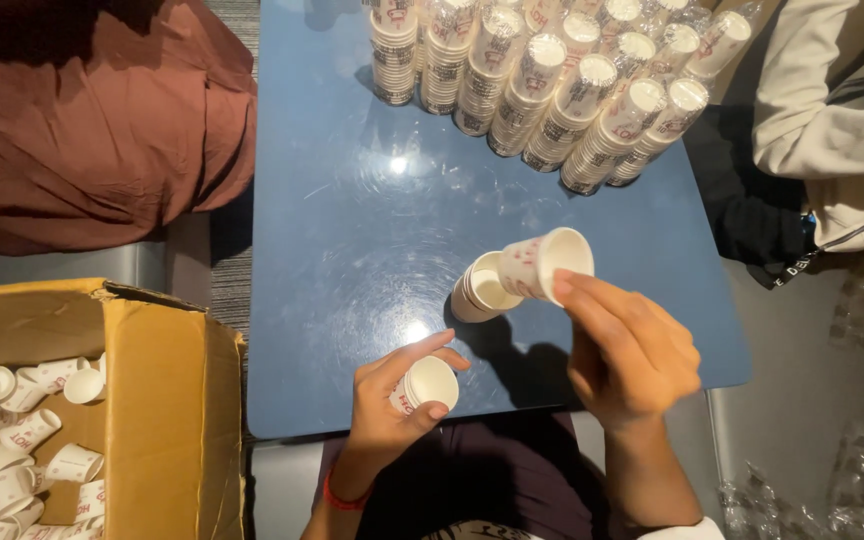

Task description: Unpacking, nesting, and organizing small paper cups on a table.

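My left hand (pixel 387 405) grips a small white paper cup (pixel 428 384) with red print, its mouth turned toward me, over the near edge of the blue table (pixel 352 230). My right hand (pixel 627 350) holds another white paper cup (pixel 544 264) tilted on its side above the table. Just left of that cup, a short stack of nested cups (pixel 482 288) lies on its side on the table, touching or nearly touching the held cup.
Several tall wrapped stacks of cups (pixel 552 80) stand at the table's far side. An open cardboard box (pixel 167 400) of loose cups sits at lower left. A person in a light top (pixel 832 110) is at right, a brown cushion (pixel 92 120) at upper left.
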